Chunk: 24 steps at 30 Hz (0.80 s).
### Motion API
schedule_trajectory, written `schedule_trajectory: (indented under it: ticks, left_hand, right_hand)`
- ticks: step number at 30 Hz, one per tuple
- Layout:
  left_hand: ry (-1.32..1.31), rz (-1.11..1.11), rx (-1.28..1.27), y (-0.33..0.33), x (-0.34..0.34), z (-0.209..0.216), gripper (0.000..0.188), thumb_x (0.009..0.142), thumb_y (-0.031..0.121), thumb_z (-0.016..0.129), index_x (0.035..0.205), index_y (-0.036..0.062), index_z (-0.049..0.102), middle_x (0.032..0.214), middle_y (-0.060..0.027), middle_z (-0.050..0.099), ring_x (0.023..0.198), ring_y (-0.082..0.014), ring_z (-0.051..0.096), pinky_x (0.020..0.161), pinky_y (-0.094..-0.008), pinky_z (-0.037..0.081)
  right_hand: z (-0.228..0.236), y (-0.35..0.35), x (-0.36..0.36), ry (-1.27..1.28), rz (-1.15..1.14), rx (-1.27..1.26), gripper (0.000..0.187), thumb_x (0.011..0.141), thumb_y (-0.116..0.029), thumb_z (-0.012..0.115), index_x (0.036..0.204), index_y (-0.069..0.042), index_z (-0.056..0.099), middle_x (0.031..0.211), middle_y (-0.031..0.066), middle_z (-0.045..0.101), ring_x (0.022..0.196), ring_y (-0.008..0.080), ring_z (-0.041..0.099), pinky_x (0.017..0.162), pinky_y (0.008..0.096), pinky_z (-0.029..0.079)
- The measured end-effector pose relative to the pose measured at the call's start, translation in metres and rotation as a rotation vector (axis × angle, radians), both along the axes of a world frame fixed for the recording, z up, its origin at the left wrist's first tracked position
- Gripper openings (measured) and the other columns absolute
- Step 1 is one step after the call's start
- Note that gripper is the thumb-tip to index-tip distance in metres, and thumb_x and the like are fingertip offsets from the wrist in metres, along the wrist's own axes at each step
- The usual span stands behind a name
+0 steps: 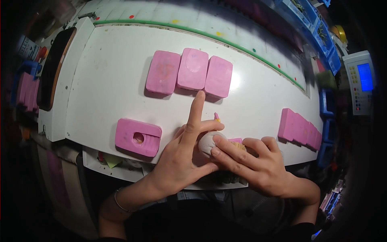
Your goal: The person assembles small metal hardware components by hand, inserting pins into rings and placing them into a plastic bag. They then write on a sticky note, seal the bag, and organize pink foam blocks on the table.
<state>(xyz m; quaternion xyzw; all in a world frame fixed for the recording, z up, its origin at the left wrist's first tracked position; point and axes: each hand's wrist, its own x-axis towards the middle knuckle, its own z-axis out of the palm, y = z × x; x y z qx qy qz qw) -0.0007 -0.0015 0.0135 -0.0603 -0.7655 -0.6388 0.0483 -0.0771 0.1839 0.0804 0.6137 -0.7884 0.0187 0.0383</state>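
Observation:
In front of me, close to the table's near edge, my two hands meet around a white, rounded, soft-looking pouch (206, 144). My right hand (262, 165) presses its index and middle fingertips onto the pouch, with its other fingers curled. My left hand (181, 149) curves around the pouch's left side, index finger stretched forward, thumb and middle finger bent about it. What lies in the left palm is hidden. Past the pouch shows a pink edge (235, 140) beside something yellowish and ridged (239, 145). A small pink and yellow bit (217, 117) pokes out above the left middle finger.
Three pink mold blocks (192, 68) lie beyond my hands. An opened pink mold half (139, 138) with a round hollow sits left. More pink blocks (298, 127) form a row at right, near blue bins (326, 103). A control panel (360, 80) stands far right, a dark pad (56, 68) left.

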Motion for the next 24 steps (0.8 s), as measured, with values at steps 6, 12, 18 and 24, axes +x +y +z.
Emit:
schedule_trajectory:
  ticks: [6, 12, 18, 24]
  left_hand:
    - [-0.063, 0.065, 0.052, 0.000, 0.004, 0.002, 0.118, 0.063, 0.007, 0.081, 0.147, 0.0068, -0.001, 0.120, -0.0089, 0.055, 0.091, -0.0234, 0.055, 0.080, -0.0314, 0.046]
    - [-0.018, 0.048, 0.046, 0.002, -0.001, 0.000, 0.121, 0.066, 0.006, 0.081, 0.147, 0.0099, -0.009, 0.125, -0.0121, 0.052, 0.090, -0.0165, 0.055, 0.070, -0.0245, 0.045]
    - [-0.076, 0.061, -0.033, 0.002, -0.001, 0.004, 0.117, 0.066, 0.002, 0.079, 0.148, 0.0120, -0.003, 0.125, -0.0119, 0.053, 0.095, -0.0184, 0.056, 0.075, -0.0260, 0.047]
    - [0.021, 0.135, -0.222, 0.005, 0.001, 0.002, 0.077, 0.064, 0.004, 0.076, 0.135, 0.0057, 0.045, 0.111, -0.0109, 0.060, 0.094, -0.0232, 0.057, 0.078, -0.0304, 0.048]
  right_hand:
    - [0.009, 0.000, -0.009, 0.181, -0.135, -0.297, 0.039, 0.074, -0.024, 0.069, 0.112, -0.015, 0.066, 0.115, -0.0030, 0.064, 0.076, 0.0134, 0.050, 0.066, 0.0246, 0.031]
    - [-0.021, 0.003, 0.003, 0.208, -0.012, -0.080, 0.029, 0.084, -0.021, 0.059, 0.111, -0.015, 0.066, 0.123, -0.0046, 0.059, 0.075, 0.0141, 0.050, 0.058, 0.0246, 0.027]
    - [-0.002, 0.001, 0.002, 0.088, 0.018, -0.065, 0.041, 0.078, -0.018, 0.059, 0.119, -0.015, 0.061, 0.126, -0.0028, 0.057, 0.074, 0.0131, 0.051, 0.062, 0.0245, 0.031]
    - [0.028, 0.007, -0.017, -0.995, -0.282, -0.166, 0.065, 0.067, 0.013, 0.050, 0.129, -0.007, 0.052, 0.131, 0.0091, 0.053, 0.086, 0.0199, 0.054, 0.074, 0.0287, 0.037]
